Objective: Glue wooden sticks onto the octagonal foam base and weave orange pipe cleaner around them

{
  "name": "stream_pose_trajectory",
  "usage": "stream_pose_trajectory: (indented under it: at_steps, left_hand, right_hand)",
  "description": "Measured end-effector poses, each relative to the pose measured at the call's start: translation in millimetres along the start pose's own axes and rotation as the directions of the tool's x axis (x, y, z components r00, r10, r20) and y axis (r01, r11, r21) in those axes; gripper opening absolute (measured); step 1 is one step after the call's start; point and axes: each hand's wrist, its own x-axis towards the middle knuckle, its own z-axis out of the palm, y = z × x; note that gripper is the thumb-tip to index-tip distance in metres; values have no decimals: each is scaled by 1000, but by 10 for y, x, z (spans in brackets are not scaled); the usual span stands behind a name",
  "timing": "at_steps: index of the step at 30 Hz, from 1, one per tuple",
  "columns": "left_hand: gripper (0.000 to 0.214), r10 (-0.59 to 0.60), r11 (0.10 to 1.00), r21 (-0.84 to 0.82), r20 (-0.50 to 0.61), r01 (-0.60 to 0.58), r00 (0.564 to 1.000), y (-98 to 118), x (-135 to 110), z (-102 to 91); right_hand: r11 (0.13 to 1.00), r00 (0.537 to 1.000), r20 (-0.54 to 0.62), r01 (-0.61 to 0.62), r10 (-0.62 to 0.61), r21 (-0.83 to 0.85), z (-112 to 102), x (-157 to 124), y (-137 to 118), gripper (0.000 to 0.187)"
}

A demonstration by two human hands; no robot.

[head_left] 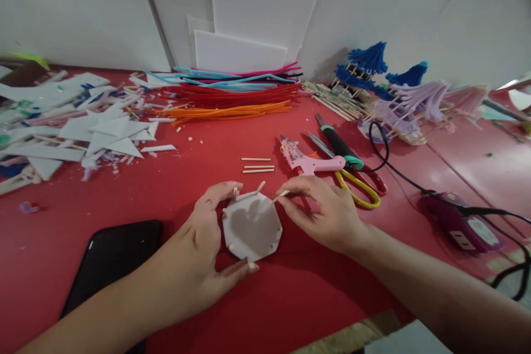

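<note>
A white octagonal foam board piece (252,225) lies on the red table with several short wooden sticks standing along its rim. My left hand (207,238) curves around its left side, thumb at the near edge and fingers at the far-left corner, steadying it. Between the thumb and fingertips of my right hand (321,207) is a short wooden stick (280,196), slanted with its lower end at the board's far-right edge. Small dark spots mark the corners on the right. Just beyond the board lie three loose wooden sticks (258,166).
A pink glue gun (309,161), scissors (360,188) and a black-handled tool (338,141) lie to the right, with a purple power strip (460,221). Pipe cleaners (232,94) and foam scraps (108,133) lie behind. A phone (112,260) is at left; small blue and lilac models (418,97) stand back right.
</note>
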Motion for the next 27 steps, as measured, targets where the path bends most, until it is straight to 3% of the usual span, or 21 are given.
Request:
stream_pose_trajectory:
  at_steps: [6,18,24,27]
  left_hand:
    - [84,-7,1000,-24,-10,7,1000,14,3,5]
    - [82,-14,997,-79,-23,12,1000,-11,-18,14]
    - [114,-69,985,-159,5,69,998,5,-13,-33]
    - [118,-90,967,-239,-4,86,996,3,-13,-43]
  right_hand:
    - [992,993,-4,114,-114,-61,26,-11,19,12]
    - [992,992,38,121,-123,45,54,-10,-2,13]
    - [993,995,20,96,-98,62,60,-6,-1,13]
    - [993,994,30,99,-101,60,55,3,-6,12]
